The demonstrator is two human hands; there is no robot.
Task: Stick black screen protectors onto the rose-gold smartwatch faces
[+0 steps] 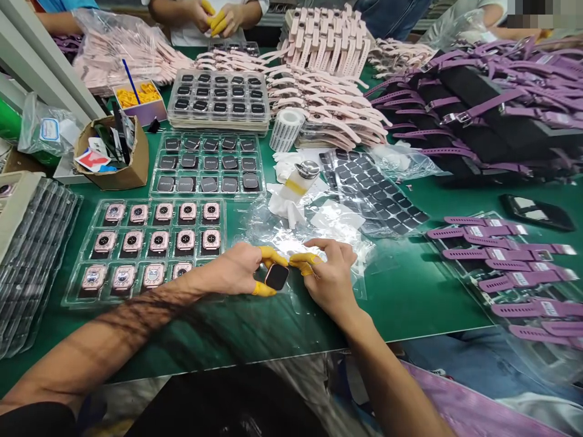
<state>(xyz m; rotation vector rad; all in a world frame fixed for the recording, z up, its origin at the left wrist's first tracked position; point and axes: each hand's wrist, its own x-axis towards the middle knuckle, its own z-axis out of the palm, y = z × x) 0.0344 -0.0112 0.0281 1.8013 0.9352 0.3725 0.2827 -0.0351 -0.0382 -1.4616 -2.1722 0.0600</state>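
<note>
My left hand [243, 268], with yellow finger cots on its fingertips, grips a pink-rimmed smartwatch case [277, 277] by its edges, the black screen facing up. Close to the case's upper right corner, my right hand [331, 276] has its yellow-covered thumb and forefinger pinched together; whatever is between them is too small to make out. A clear tray [223, 243] on the left holds rows of similar watch cases, backs up, its near right part hidden by my left forearm. Clear film and white papers [337, 215] lie just beyond my hands.
Behind are a metal-topped dispenser bottle [296, 182], a sheet of black squares [382, 194], a tray of dark square pieces [209, 162] and a cardboard box [132, 164]. Purple straps [519, 255] lie at right; pink straps [328, 103] are piled at back. A co-worker's hands [218, 18] show opposite.
</note>
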